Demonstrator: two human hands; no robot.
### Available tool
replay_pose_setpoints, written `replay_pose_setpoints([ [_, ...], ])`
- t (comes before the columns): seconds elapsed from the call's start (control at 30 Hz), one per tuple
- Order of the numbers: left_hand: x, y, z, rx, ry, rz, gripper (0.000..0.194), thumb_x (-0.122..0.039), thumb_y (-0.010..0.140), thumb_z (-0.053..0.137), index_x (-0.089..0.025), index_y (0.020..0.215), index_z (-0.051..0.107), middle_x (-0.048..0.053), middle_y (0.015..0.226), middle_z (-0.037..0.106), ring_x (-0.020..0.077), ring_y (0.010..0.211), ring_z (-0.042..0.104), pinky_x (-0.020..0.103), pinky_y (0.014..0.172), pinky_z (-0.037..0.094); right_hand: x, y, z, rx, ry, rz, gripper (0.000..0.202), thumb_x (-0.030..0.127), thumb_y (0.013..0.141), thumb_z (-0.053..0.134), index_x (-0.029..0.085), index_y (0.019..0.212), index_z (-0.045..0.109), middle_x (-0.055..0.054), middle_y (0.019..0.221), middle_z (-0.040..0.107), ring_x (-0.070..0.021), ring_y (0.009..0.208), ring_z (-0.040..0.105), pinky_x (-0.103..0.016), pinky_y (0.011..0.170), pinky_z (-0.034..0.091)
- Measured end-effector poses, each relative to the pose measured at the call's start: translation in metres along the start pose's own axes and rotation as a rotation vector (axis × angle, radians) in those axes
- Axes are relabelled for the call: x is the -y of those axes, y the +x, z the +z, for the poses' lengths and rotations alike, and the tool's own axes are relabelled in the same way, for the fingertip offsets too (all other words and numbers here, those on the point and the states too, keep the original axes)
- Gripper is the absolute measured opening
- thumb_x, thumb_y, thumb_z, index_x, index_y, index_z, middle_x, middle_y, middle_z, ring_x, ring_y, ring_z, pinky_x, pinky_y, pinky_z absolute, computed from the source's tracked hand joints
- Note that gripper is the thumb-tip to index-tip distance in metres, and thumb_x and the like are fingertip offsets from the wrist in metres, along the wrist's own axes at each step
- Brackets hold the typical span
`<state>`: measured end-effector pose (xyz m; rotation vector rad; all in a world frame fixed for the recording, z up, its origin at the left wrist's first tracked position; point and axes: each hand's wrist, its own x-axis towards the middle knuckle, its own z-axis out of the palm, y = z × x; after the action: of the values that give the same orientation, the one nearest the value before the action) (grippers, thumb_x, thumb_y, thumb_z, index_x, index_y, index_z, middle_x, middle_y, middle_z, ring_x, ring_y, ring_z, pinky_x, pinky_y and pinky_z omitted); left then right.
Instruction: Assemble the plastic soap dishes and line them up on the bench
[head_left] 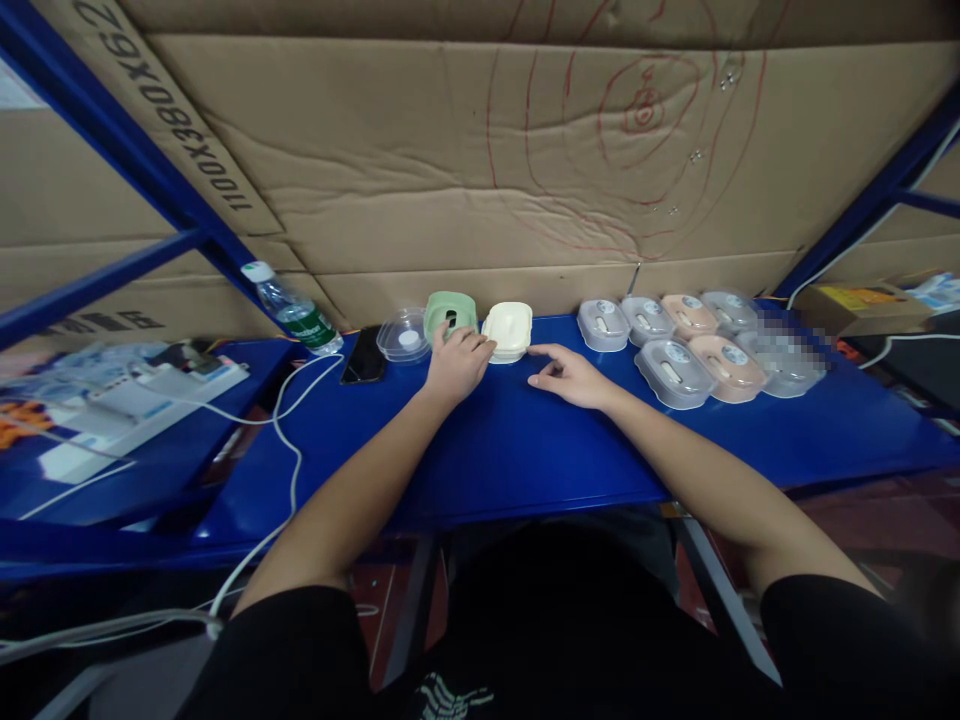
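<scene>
My left hand [459, 362] rests palm down at the front edge of a green lid [450, 306] with a dark slot in it. Its fingers lie stretched out, with the tips between the lid and a cream food container [508, 330]. To the right of the cream container, my right hand [568, 377] is loosely bent, thumb and index finger apart, with nothing in it. The index fingertip is close to the container's right side; whether it touches, I cannot tell. Left of the green lid sits a clear plastic container [403, 336] with a white round spot on it.
Several closed grey containers [673, 374] and peach containers [726, 368] stand in rows at right. A phone [364, 355], water bottle [296, 315], white cables [289, 435] and power strip [142, 420] are at left. Cardboard [390, 130] backs the blue table [495, 450].
</scene>
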<state>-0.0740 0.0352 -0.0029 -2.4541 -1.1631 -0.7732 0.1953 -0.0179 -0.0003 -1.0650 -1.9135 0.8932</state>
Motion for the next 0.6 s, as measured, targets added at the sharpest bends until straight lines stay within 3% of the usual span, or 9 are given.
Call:
replay_pose_setpoints([
  [0.13,-0.002,-0.001,-0.001,0.012,-0.004,-0.007,0.024,-0.034,0.103,0.058,-0.03,0.112,0.08,0.009,0.12,0.08,0.0363,0.13,0.063,0.072,0.125,0.022,-0.003,0.001,0.002,0.004,-0.042,-0.024,0.061,0.045,0.089,0.08,0.022,0.143,0.066,-0.015,0.139,0.069,-0.0252,0.097,0.076,-0.049,0.093,0.064],
  [0.27,-0.004,-0.001,0.0,0.008,0.035,-0.002,0.021,-0.036,0.102,0.06,-0.028,0.108,0.079,0.01,0.122,0.079,0.0364,0.131,0.061,0.072,0.126,0.021,-0.004,0.002,-0.003,-0.019,-0.185,-0.073,0.061,0.045,0.09,0.079,0.022,0.144,0.065,-0.016,0.143,0.068,-0.0322,0.118,0.073,-0.057,0.107,0.057],
  [0.4,-0.003,-0.001,0.001,-0.032,0.015,-0.013,0.018,-0.036,0.1,0.064,-0.028,0.103,0.08,0.01,0.121,0.079,0.0375,0.131,0.061,0.074,0.124,0.022,-0.007,0.003,-0.004,0.064,-0.314,-0.108,0.07,0.05,0.092,0.077,0.019,0.153,0.059,-0.019,0.155,0.061,-0.037,0.143,0.059,-0.06,0.121,0.045],
  [0.6,-0.004,-0.001,0.003,-0.068,-0.03,-0.043,0.017,-0.034,0.098,0.064,-0.027,0.1,0.079,0.011,0.121,0.078,0.0389,0.13,0.061,0.076,0.123,0.02,-0.011,0.008,0.008,0.216,-0.468,-0.062,0.088,0.064,0.093,0.071,0.024,0.166,0.043,-0.016,0.172,0.041,-0.0417,0.16,0.035,-0.069,0.129,0.026],
])
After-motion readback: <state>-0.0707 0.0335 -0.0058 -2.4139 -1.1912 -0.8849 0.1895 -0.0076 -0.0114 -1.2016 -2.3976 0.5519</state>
